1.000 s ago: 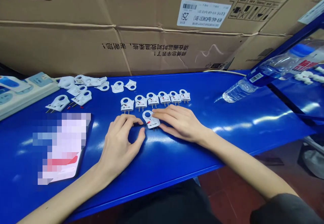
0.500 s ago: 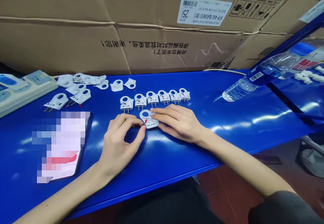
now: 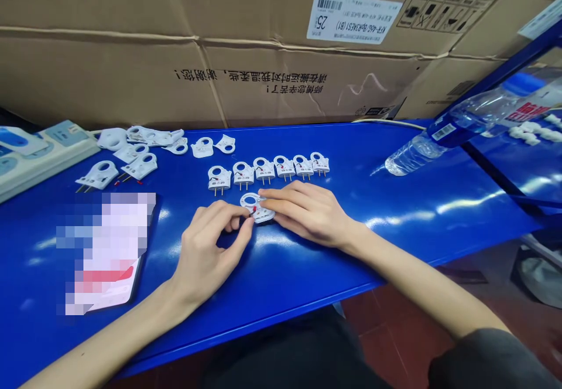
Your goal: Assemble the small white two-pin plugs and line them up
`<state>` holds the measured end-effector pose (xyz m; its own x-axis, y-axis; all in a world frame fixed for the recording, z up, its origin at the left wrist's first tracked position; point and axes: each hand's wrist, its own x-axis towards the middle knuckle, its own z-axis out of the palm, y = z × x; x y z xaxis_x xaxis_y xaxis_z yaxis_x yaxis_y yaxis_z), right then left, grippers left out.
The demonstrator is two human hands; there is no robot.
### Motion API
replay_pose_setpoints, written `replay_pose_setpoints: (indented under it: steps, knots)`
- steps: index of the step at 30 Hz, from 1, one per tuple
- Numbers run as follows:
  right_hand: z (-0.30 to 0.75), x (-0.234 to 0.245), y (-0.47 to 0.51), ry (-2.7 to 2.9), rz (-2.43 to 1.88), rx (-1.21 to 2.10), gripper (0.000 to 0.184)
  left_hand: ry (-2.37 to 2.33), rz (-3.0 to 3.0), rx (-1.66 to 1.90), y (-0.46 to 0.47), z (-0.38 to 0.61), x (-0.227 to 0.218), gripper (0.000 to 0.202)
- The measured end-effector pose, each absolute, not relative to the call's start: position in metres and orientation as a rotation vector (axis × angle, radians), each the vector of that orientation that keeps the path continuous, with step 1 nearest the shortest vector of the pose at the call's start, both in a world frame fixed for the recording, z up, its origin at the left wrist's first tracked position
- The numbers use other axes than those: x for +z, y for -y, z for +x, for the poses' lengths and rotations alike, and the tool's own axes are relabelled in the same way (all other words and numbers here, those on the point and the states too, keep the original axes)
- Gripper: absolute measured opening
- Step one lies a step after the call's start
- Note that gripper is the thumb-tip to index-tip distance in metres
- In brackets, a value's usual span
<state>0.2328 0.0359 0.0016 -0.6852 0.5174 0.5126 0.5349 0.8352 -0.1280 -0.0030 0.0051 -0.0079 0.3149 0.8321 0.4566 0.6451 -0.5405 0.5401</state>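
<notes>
A white plug housing point(image 3: 264, 215) with a round ring at its top lies tilted on the blue table between my hands. My left hand point(image 3: 215, 236) pinches a small black wire with a red end point(image 3: 253, 210) at the housing's left side, thumb against forefinger. From the right, my right hand point(image 3: 309, 210) grips the same housing, its fingertips over the ring's edge and right side; the thumb is partly hidden. Just beyond it, several similar white plug housings point(image 3: 264, 170) stand in a row, their metal pins toward me and small dark wires in them.
Loose white housing parts point(image 3: 151, 137) lie at the back left, beside a power strip point(image 3: 44, 152). A phone point(image 3: 114, 254) rests left of my left hand. At the right lies a water bottle point(image 3: 461, 122). A large cardboard box point(image 3: 263, 14) stands behind the blue table point(image 3: 395, 248).
The housing has tipped a little under my fingers. My left fingertips have shifted slightly at the wire, with more curled fingers showing. My right hand stays nearly in place.
</notes>
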Motion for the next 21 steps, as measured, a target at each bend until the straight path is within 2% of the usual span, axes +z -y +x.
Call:
replay_pose_setpoints:
  steps: [10,21]
  knots:
    - [0.2308,0.0013,-0.0371,2.397,-0.693,-0.137,0.021,-1.340,2.305,1.043,-0.0036,-0.0020,-0.0069,0.004]
    - [0.2302,-0.0007,-0.0372,2.375,-0.733,-0.095,0.018,-1.476,1.895,0.942,-0.0040,-0.0026,-0.0041,0.016]
